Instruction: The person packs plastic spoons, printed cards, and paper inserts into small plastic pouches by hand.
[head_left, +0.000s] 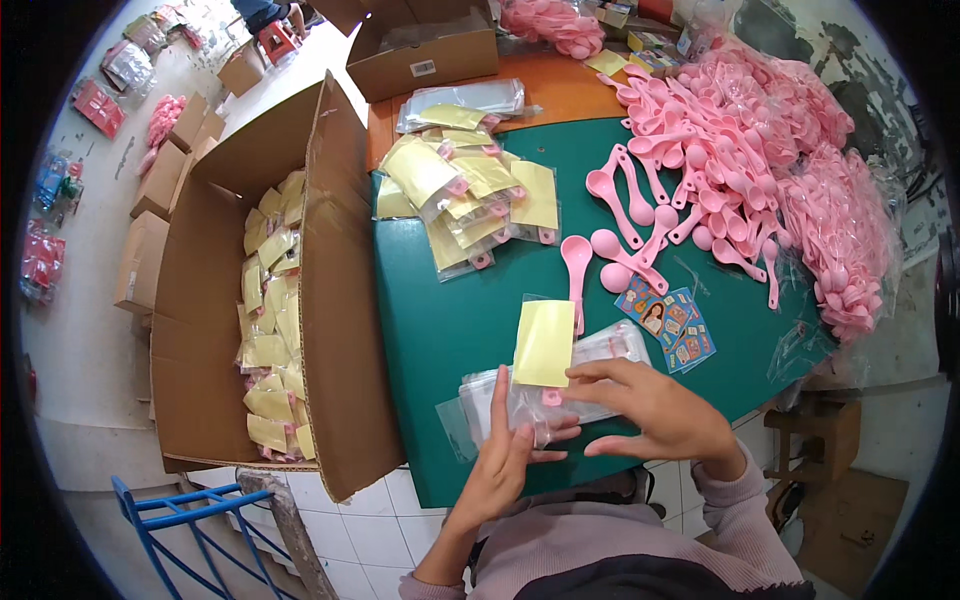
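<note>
My left hand (507, 452) and my right hand (655, 408) both grip one clear plastic bag (545, 340) that holds a yellow card and a pink spoon, its handle end near my fingers. The bag is held just above a stack of empty clear bags (478, 405) lying on the green table (440, 330). My left fingers press the bag's lower left; my right fingers pinch its lower right edge.
A pile of filled yellow-card bags (470, 195) lies at the table's back. Loose pink spoons (720, 150) heap on the right, with a printed card (668, 320) near them. A large open carton (265, 300) with packed bags stands at the left.
</note>
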